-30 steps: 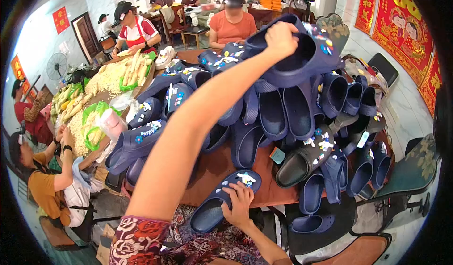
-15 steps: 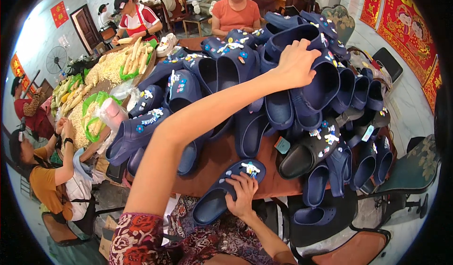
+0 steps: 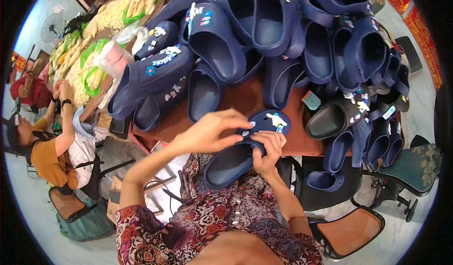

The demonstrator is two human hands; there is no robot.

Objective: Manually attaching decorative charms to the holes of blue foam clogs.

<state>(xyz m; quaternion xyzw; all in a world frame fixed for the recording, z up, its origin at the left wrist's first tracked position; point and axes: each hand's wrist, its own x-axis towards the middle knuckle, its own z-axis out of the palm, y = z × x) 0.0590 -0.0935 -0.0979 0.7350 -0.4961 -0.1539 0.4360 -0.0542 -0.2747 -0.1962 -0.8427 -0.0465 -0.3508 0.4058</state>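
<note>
Left hand (image 3: 207,134) has dropped from the pile, both hands pinching a navy clog (image 3: 245,147) (toe charmed).

A small shoe-decorating workshop: navy clogs (image 3: 212,43) heaped on a wooden table (image 3: 245,100), workers seated around.

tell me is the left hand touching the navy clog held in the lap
Touching. The head view shows the left hand with fingertips pressed on the toe top of the navy clog, while the right hand grips its side.
</note>
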